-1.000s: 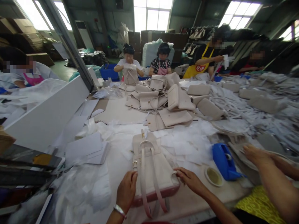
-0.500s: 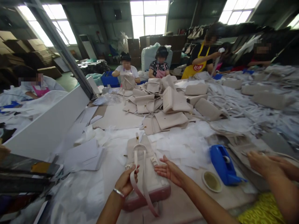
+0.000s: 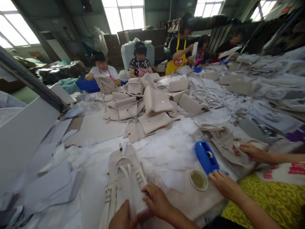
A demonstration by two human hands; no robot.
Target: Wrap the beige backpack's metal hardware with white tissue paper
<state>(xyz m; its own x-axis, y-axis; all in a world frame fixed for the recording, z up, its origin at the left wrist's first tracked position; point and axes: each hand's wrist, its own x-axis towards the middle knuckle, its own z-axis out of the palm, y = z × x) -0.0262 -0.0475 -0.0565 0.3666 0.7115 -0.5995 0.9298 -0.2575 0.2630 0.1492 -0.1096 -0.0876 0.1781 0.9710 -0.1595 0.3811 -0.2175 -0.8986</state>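
A cream backpack (image 3: 122, 187) lies on the table in front of me, its flap toward the far side and its carrying straps running down its middle. Gold buckles fasten the side straps. My left hand (image 3: 122, 217) is closed on the lower part of the bag beside the straps, partly cut off by the bottom edge. On the bag's right side, below a buckle, my right hand (image 3: 156, 199) grips with curled fingers. The fingertips of both hands are partly hidden.
To the right stand a blue tape dispenser (image 3: 205, 156) and a small round dish (image 3: 198, 180). A co-worker's hand (image 3: 222, 181) touches the dispenser's end. Beige bags (image 3: 154, 101) are heaped ahead. White sheets (image 3: 51, 184) lie left, near a white panel (image 3: 28, 136). Several people work beyond.
My view has swung right. My right hand, open before, has come down onto the bag's side. My left hand has moved lower on the bag. The co-worker's hand has reached the dispenser.
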